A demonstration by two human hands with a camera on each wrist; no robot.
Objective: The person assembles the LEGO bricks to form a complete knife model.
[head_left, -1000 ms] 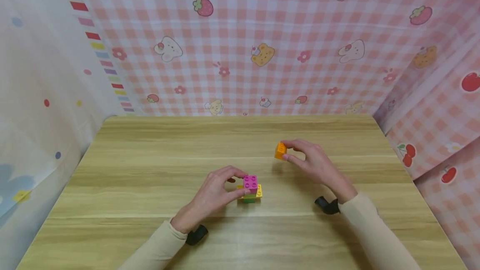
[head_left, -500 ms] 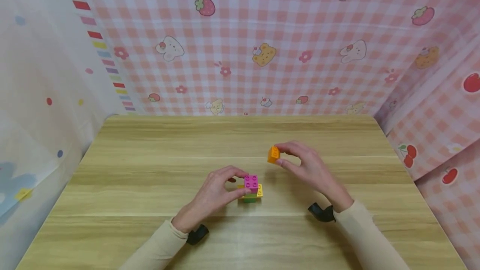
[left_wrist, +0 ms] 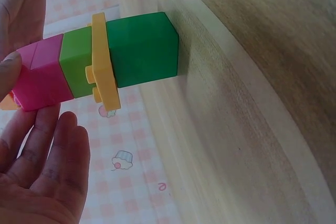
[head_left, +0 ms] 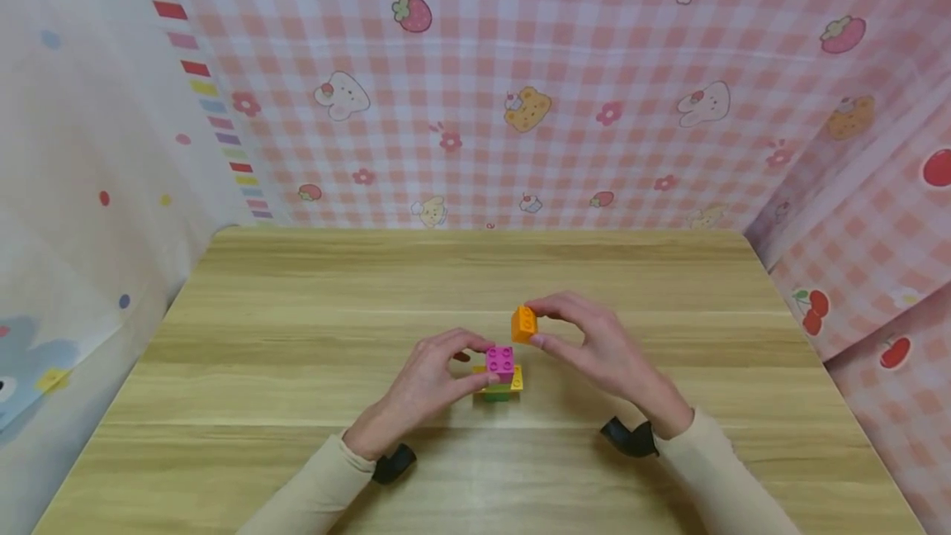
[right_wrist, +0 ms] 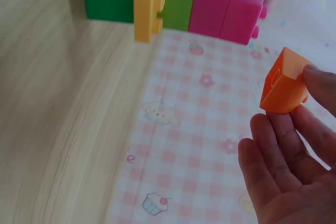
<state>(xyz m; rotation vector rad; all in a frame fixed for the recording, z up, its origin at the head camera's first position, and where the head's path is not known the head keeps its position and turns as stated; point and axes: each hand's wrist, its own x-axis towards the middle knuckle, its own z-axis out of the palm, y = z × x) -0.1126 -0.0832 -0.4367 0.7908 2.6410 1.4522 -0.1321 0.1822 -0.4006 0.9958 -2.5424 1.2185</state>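
Note:
A small tower of toy building bricks stands upright on the table. Its bottom is a dark green brick (left_wrist: 143, 51), then comes a wider yellow plate (left_wrist: 106, 64), a light green brick (right_wrist: 178, 1) and magenta bricks (head_left: 500, 359) on top, with a seam between them in the wrist views. My left hand (head_left: 419, 374) pinches the magenta part between thumb and fingers from the left. Above and just right of the tower's top, my right hand (head_left: 598, 349) pinches an orange brick (head_left: 523, 324); its studs face up, and it is apart from the tower.
The wood-grain table (head_left: 297, 295) reaches back to a pink checked cloth (head_left: 446, 64) hung behind it. More cloth hangs along the left and right sides. A black strap piece (head_left: 630, 437) juts from the right wrist, and a similar one (head_left: 395, 464) from the left.
My right hand has brought the orange brick left and toward me, closer to the tower's top. My left hand keeps its grip on the magenta part, and the tower stays in place.

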